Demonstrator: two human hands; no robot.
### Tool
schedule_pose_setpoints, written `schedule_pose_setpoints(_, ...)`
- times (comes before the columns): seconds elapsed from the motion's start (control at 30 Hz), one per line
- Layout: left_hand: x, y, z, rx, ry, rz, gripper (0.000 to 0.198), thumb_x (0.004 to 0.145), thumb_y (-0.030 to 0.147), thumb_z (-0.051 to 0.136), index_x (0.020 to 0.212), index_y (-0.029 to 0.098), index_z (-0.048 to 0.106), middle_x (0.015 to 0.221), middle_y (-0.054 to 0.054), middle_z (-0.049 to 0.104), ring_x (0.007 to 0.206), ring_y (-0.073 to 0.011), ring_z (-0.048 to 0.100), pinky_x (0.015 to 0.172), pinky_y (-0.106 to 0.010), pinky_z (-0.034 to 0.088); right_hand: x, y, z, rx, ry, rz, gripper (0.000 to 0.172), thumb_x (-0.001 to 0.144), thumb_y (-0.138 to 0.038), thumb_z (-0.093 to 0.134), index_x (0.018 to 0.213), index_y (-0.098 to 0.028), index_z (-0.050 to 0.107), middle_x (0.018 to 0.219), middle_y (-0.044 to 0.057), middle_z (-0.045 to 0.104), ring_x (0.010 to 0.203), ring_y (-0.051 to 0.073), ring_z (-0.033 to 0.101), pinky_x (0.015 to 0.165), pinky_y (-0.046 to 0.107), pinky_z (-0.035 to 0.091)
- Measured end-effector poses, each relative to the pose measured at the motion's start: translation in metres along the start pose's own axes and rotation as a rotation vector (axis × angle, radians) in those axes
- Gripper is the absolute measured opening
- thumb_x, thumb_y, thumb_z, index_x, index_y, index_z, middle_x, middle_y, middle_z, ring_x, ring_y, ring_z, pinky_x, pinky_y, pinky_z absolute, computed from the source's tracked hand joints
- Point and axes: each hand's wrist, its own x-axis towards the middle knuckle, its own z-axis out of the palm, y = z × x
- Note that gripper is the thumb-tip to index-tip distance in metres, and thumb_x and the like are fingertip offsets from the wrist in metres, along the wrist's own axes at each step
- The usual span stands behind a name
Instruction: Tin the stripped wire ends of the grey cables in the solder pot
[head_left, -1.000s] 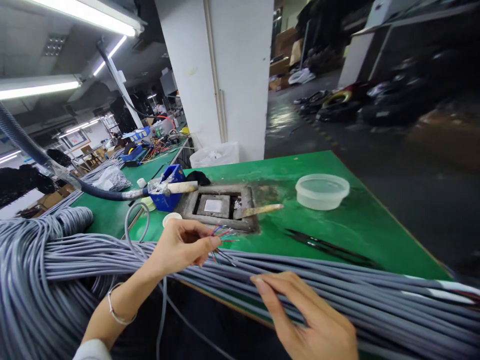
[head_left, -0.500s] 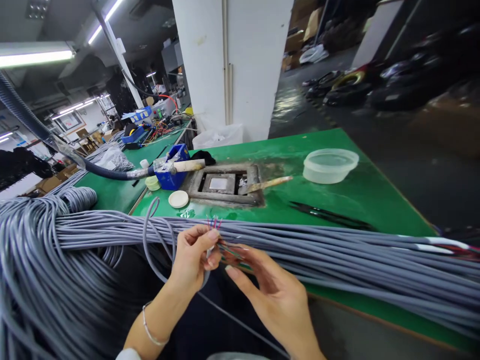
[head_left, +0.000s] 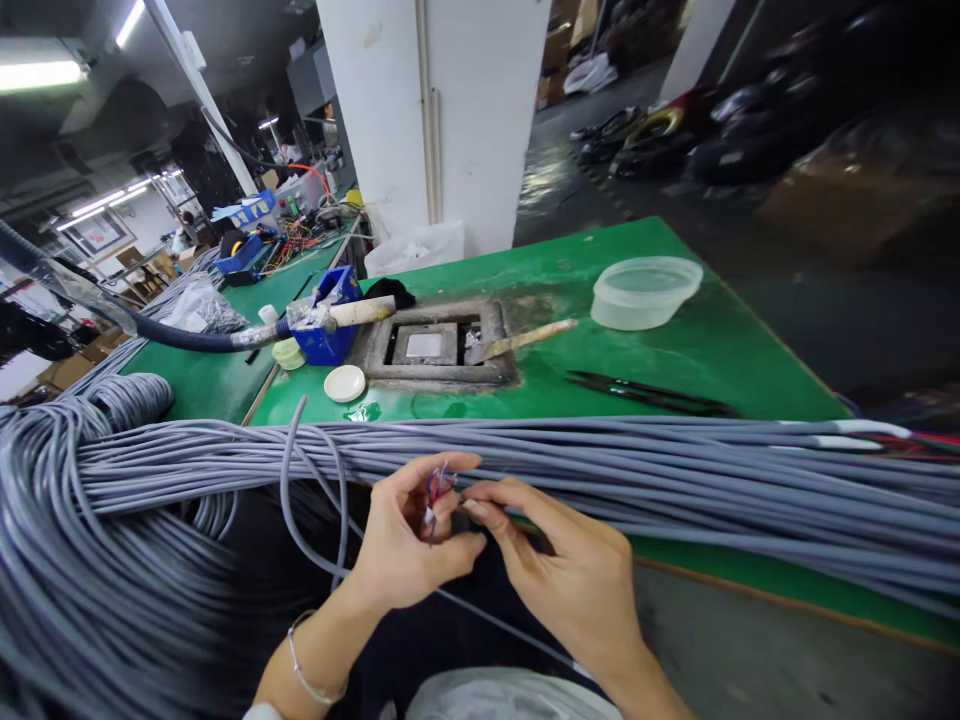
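Note:
A small fan of thin red, blue and purple wires (head_left: 441, 484) stands up from a cable end in my left hand (head_left: 397, 545). The thumb and forefinger of that hand are spread, while its other fingers curl about the wires. Beside it, my right hand (head_left: 570, 565) pinches a thin wire end between thumb and forefinger; the wire's colour is hard to make out. Just beyond both hands runs a thick bundle of grey cables (head_left: 637, 470). One grey cable loops up (head_left: 286, 480) to the left of my left hand.
On the green table (head_left: 555, 240) are a soldering pot in a frame (head_left: 442, 377), a brush-like stick (head_left: 532, 338), black tweezers (head_left: 649, 392), a clear plastic tub (head_left: 645, 300), a white lid (head_left: 345, 384) and a blue box (head_left: 334, 345) with a hose. Coiled grey cables (head_left: 60, 560) pile at left.
My left thumb and forefinger have parted from their pinch on the wires. My right fingers have closed from a loose spread to a pinch on a wire. The view has shifted slightly.

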Motion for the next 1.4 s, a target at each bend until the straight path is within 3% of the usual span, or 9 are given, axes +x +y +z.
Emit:
schedule_pose_setpoints(0.23, 0.001, -0.010, -0.004, 0.155, 0.063, 0.139, 0.011, 0.067, 0.024, 0.074, 0.070, 0.014, 0.077, 0.063, -0.004, 0.063, 0.048, -0.0057, 0.047, 0.042, -0.017, 0.035, 0.004, 0.001, -0.005, -0.093, -0.021, -0.057, 0.013, 0.096, -0.016, 0.048, 0.085, -0.021, 0.050, 0.067, -0.001, 0.060, 0.056, 0.012, 0.060, 0.054, 0.019, 0.048)
schedule_pose_setpoints(0.33, -0.003, -0.008, -0.011, 0.163, 0.026, 0.059, 0.030, 0.071, 0.038, 0.074, 0.057, 0.012, 0.071, 0.056, -0.004, 0.060, 0.036, -0.0043, 0.043, 0.032, -0.017, 0.033, 0.003, 0.001, -0.005, -0.035, -0.057, -0.022, 0.014, 0.096, -0.017, 0.049, 0.082, -0.021, 0.050, 0.066, -0.002, 0.058, 0.053, 0.010, 0.057, 0.053, 0.019, 0.045)
schedule_pose_setpoints(0.53, -0.012, -0.003, -0.008, 0.229, 0.197, 0.154, 0.012, 0.068, 0.025, 0.077, 0.067, 0.014, 0.073, 0.064, -0.005, 0.066, 0.049, -0.0119, 0.062, 0.048, -0.021, 0.053, 0.001, 0.000, -0.005, 0.015, -0.062, 0.046, 0.017, 0.095, -0.018, 0.051, 0.078, -0.021, 0.050, 0.063, -0.004, 0.055, 0.051, 0.009, 0.053, 0.051, 0.019, 0.043)
schedule_pose_setpoints(0.7, -0.008, -0.015, -0.002, 0.102, 0.194, 0.264, 0.030, 0.059, 0.028, 0.084, 0.052, 0.014, 0.058, 0.057, 0.000, 0.057, 0.048, -0.0071, 0.051, 0.043, -0.016, 0.045, 0.001, -0.001, -0.007, 0.074, -0.094, 0.096, 0.017, 0.093, -0.019, 0.054, 0.076, -0.021, 0.052, 0.061, -0.004, 0.053, 0.050, 0.010, 0.051, 0.049, 0.020, 0.041)
schedule_pose_setpoints(0.8, -0.005, -0.025, 0.001, -0.014, 0.244, 0.257, 0.044, 0.071, 0.043, 0.074, 0.048, 0.014, 0.051, 0.053, 0.002, 0.050, 0.036, -0.0024, 0.038, 0.031, -0.014, 0.032, -0.001, -0.002, -0.008, 0.095, -0.099, 0.117, 0.018, 0.093, -0.018, 0.055, 0.075, -0.020, 0.052, 0.062, -0.004, 0.052, 0.052, 0.009, 0.051, 0.051, 0.019, 0.041)
schedule_pose_setpoints(0.93, -0.008, -0.026, 0.002, 0.158, 0.257, 0.277, 0.030, 0.083, 0.038, 0.064, 0.063, 0.014, 0.069, 0.058, -0.002, 0.062, 0.033, -0.0047, 0.045, 0.029, -0.015, 0.031, 0.000, -0.002, -0.009, 0.079, -0.068, 0.151, 0.019, 0.092, -0.017, 0.055, 0.073, -0.020, 0.053, 0.061, -0.004, 0.053, 0.051, 0.008, 0.050, 0.051, 0.019, 0.041)
schedule_pose_setpoints(1.1, -0.016, -0.019, -0.001, 0.395, 0.214, 0.284, 0.001, 0.066, 0.016, 0.074, 0.064, 0.016, 0.074, 0.058, -0.004, 0.065, 0.043, -0.0093, 0.053, 0.039, -0.018, 0.042, 0.006, 0.004, -0.010, 0.155, -0.046, 0.262, 0.030, 0.091, -0.031, 0.058, 0.064, -0.020, 0.055, 0.054, -0.004, 0.055, 0.046, 0.009, 0.051, 0.045, 0.019, 0.042)
schedule_pose_setpoints(1.23, -0.018, -0.030, -0.003, 0.342, 0.328, 0.232, 0.009, 0.067, 0.021, 0.073, 0.059, 0.016, 0.070, 0.056, -0.003, 0.065, 0.037, -0.0065, 0.044, 0.033, -0.018, 0.035, 0.008, 0.011, -0.012, 0.262, 0.063, 0.442, 0.038, 0.092, -0.047, 0.055, 0.066, -0.020, 0.060, 0.055, -0.001, 0.058, 0.045, 0.011, 0.054, 0.043, 0.018, 0.044)
schedule_pose_setpoints(1.4, -0.016, -0.042, -0.003, 0.270, 0.363, 0.198, 0.021, 0.067, 0.031, 0.076, 0.059, 0.014, 0.067, 0.057, -0.002, 0.063, 0.030, -0.0034, 0.037, 0.026, -0.016, 0.030, 0.006, 0.008, -0.011, 0.440, -0.086, 0.405, 0.026, 0.088, -0.039, 0.062, 0.070, -0.020, 0.064, 0.063, 0.000, 0.063, 0.055, 0.012, 0.059, 0.050, 0.017, 0.049)
